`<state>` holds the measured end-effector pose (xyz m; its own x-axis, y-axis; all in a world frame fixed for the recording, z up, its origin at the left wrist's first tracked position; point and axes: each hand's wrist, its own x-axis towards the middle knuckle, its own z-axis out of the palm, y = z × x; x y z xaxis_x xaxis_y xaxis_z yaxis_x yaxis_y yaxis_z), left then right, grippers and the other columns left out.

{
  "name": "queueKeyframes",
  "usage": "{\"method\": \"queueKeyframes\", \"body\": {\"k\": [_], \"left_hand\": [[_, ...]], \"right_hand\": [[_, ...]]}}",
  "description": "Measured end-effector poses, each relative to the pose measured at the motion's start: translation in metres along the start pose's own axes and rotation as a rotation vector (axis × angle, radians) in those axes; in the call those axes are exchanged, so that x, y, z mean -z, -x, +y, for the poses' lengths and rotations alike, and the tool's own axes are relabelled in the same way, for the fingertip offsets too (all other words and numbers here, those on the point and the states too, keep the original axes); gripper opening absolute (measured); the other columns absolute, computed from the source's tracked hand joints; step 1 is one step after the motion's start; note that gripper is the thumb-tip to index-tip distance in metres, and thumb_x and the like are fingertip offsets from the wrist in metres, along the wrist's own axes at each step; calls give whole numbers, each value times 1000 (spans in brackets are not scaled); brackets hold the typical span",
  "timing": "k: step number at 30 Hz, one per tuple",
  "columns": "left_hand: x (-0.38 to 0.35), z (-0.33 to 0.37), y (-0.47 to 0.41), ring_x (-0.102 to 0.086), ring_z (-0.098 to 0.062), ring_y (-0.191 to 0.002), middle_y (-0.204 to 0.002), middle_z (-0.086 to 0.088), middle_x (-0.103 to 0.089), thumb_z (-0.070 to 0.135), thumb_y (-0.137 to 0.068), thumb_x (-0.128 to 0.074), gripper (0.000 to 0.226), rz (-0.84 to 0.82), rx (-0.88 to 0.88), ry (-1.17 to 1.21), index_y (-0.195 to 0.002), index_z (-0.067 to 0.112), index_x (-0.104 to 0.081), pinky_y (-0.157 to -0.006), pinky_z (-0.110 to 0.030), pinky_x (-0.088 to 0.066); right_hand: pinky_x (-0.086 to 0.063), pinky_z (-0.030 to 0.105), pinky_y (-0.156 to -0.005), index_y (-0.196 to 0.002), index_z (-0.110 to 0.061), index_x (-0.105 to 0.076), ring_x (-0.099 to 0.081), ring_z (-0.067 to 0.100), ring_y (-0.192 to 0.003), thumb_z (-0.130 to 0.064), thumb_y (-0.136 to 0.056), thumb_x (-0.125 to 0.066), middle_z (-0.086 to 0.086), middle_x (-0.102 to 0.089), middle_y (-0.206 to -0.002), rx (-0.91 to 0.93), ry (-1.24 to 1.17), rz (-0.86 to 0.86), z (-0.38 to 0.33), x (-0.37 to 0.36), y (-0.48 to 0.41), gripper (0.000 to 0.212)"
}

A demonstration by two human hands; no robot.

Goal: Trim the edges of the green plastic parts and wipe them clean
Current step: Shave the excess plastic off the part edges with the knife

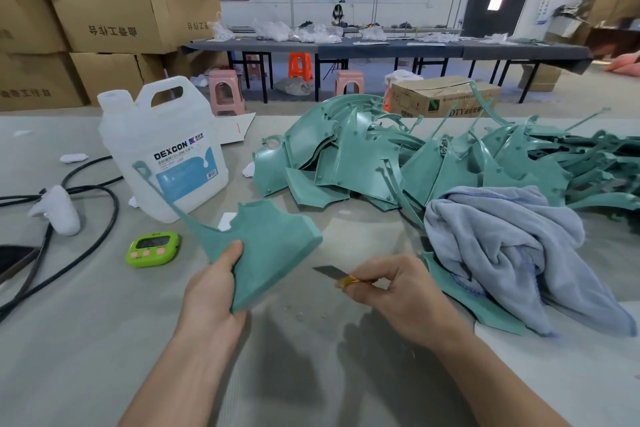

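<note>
Above the grey bench (104, 340), the left hand (211, 291) has its grip closed on a matte green plastic part (266, 246), a curved panel with a thin hooked spur. The right hand (391, 295) pinches a yellow-handled knife (329, 273), its flat grey blade near the panel's edge.

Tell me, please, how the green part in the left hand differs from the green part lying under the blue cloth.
The held part is lifted off the table, gripped by the left hand; the covered part lies flat on the table. The held part shows almost whole, with a thin strip rising from it; the covered part is mostly hidden by the cloth. Both are the same green plastic.
</note>
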<state>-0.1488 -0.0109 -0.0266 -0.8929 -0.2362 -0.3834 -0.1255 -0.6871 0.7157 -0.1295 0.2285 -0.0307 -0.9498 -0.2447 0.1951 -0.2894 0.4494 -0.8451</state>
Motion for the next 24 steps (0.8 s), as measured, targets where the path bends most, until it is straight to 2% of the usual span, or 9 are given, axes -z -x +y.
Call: {"method": "queueKeyframes", "body": {"k": [2, 4, 6, 8, 9, 14, 16, 20, 24], "left_hand": [[0, -1, 0, -77, -16, -82, -99, -4, -79, 16, -100, -60, 17, 7, -36, 46, -112, 11, -69, -60, -29, -62], [-1, -3, 0, -76, -13, -85, -102, 0, -78, 18, -99, -60, 17, -17, -50, 54, -112, 13, -70, -68, -28, -63], [-2, -5, 2, -64, -6, -63, -88, 5, -73, 16, -95, -61, 9, -39, -65, -54, -100, 17, -68, -50, -17, -49], [-4, -8, 3, -43, -7, -47, -74, 0, -57, 7, -89, -61, 12, -98, -52, -182, -89, 19, -62, -37, -17, -31], [-4, -11, 3, -41, -8, -45, -72, -3, -58, 2, -87, -62, 13, -131, -31, -236, -88, 15, -63, -35, -17, -30], [-5, -19, 9, -59, -15, -45, -78, -13, -75, -8, -86, -63, 13, -184, -3, -354, -97, -3, -70, -40, -19, -48], [-6, -19, 8, -59, -15, -44, -80, -15, -75, -6, -87, -63, 14, -173, 31, -327, -99, -4, -70, -39, -19, -48], [-9, -16, 9, -55, -13, -38, -74, -13, -73, -1, -86, -63, 13, -150, 146, -247, -98, -2, -68, -34, -15, -42], [-13, -11, 15, -50, -12, -35, -74, -13, -72, 1, -71, -64, 24, -174, 263, -135, -95, 1, -65, -30, -12, -37]], "right_hand": [[-59, 39, -87, -91, -44, -81, -72, 13, -87, -25, -88, -79, -12, -78, -88, -48, -65, 38, -1, -5, -2, 20], [-59, 37, -87, -89, -40, -82, -73, 21, -88, -20, -89, -77, -2, -79, -88, -85, -203, 105, -2, -9, -4, 21], [-58, 26, -81, -88, -29, -84, -71, 15, -87, -12, -91, -74, 1, -79, -91, -122, -387, 146, -3, -11, -4, 20], [-58, 26, -83, -88, -20, -84, -72, 14, -97, -10, -92, -71, -3, -79, -104, -197, -593, 154, -4, -11, -4, 17], [-59, 29, -86, -88, -17, -84, -72, 15, -103, -10, -92, -71, -5, -78, -109, -230, -658, 158, -4, -10, -4, 15], [-54, 35, -97, -86, -14, -83, -70, 13, -110, -17, -86, -73, -4, -78, -111, -268, -739, 232, -1, -5, -8, 11], [-56, 32, -88, -88, -13, -83, -73, 16, -100, -16, -92, -69, 0, -79, -104, -264, -713, 302, 2, -2, -8, 14], [-54, 21, -65, -85, -18, -79, -67, 11, -66, -9, -98, -65, 1, -78, -81, -178, -398, 440, 6, 5, -11, 21], [-56, 25, -61, -81, -28, -78, -67, 14, -62, -13, -97, -67, -4, -75, -75, -115, -210, 419, 6, -1, -8, 24]]}}
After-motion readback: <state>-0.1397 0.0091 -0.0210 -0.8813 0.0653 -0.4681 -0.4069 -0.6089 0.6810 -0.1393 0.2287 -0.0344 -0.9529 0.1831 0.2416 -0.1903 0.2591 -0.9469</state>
